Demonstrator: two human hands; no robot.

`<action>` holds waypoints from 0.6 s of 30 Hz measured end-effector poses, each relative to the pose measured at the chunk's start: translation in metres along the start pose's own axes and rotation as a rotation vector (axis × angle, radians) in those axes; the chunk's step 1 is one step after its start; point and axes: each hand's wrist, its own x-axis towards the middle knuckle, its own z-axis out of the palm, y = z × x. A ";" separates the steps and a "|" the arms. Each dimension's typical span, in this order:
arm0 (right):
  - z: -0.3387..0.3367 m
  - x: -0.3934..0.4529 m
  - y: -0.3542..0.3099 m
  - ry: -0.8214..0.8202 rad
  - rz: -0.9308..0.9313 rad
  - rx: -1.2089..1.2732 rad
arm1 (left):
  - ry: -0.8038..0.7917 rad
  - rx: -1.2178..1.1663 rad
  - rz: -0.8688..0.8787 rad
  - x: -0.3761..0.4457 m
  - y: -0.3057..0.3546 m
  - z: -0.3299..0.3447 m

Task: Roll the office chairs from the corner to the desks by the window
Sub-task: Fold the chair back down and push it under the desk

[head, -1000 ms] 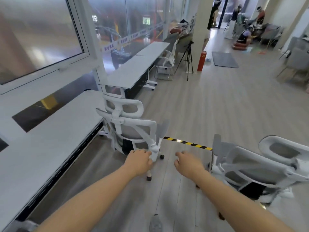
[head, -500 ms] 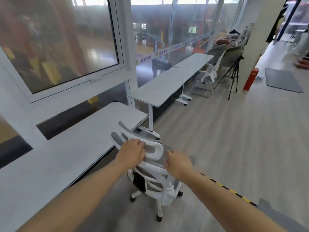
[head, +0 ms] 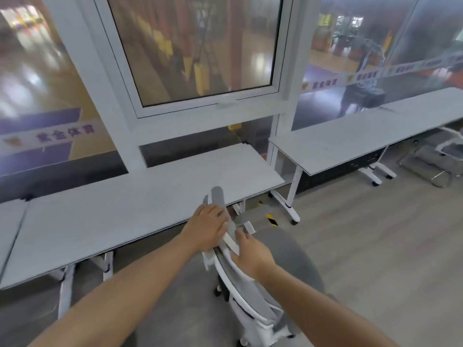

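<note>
A white-framed office chair (head: 244,294) with grey mesh stands right below me, its headrest (head: 217,195) pointing at the long grey desk (head: 125,214) under the window. My left hand (head: 208,227) grips the top of the chair's back just below the headrest. My right hand (head: 250,252) grips the white frame bar on the other side. The grey seat (head: 303,259) lies to the right of my right hand. The chair's base is mostly hidden under the back.
A second grey desk (head: 350,139) on white wheeled legs stands to the right, with a gap between the two desks. Another chair (head: 446,152) sits by it at the far right. Yellow-black tape (head: 271,219) marks the floor. Open wooden floor lies on the right.
I have turned left to face the window and the long desk. The chair has swung round with my hands on its back and now stands close to the desk's edge.
</note>
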 end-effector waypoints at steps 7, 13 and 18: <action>0.002 0.031 0.019 -0.044 -0.046 0.075 | -0.121 -0.079 0.071 0.062 -0.036 0.011; -0.006 0.037 0.036 -0.090 -0.090 0.068 | -0.084 -0.112 0.111 0.086 -0.047 0.014; -0.006 0.026 0.057 -0.118 -0.218 0.047 | -0.022 -0.092 0.086 0.065 -0.031 0.016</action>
